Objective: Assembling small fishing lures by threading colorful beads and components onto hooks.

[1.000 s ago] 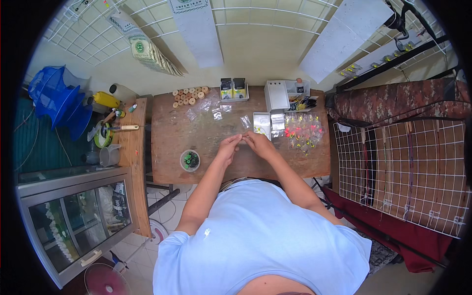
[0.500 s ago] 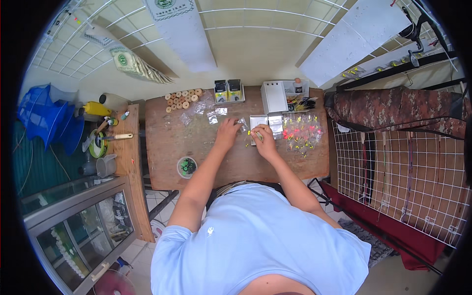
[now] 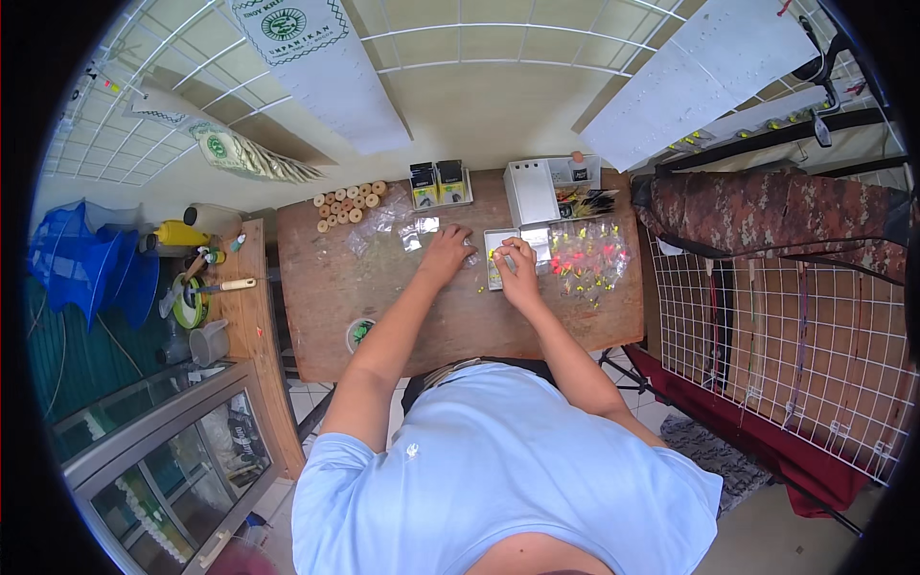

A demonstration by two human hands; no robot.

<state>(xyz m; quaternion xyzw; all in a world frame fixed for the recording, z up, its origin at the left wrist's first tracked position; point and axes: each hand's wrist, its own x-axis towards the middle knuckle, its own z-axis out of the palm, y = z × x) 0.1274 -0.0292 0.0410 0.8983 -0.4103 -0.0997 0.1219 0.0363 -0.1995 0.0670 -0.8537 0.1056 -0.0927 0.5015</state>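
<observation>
My left hand rests on the wooden tabletop, its fingers curled over a small clear plastic bag that barely shows at the fingertips. Close to it on the right, my right hand is over a shallow white tray, thumb and fingers pinched together. Whatever lies in that pinch is too small to make out. Small yellow pieces show in the tray beside the fingertips. A few more yellow bits are on the wood between my hands.
Bags of pink and yellow lures cover the table's right side. Behind stand a white box and a holder of black-and-yellow packets. Round wooden pieces sit back left. A cup with green contents is beside my left forearm.
My left hand has lowered and turned over the small bag, which shows less now. The right fingers have risen slightly and pinch above the tray. The whole view has shifted a little.
</observation>
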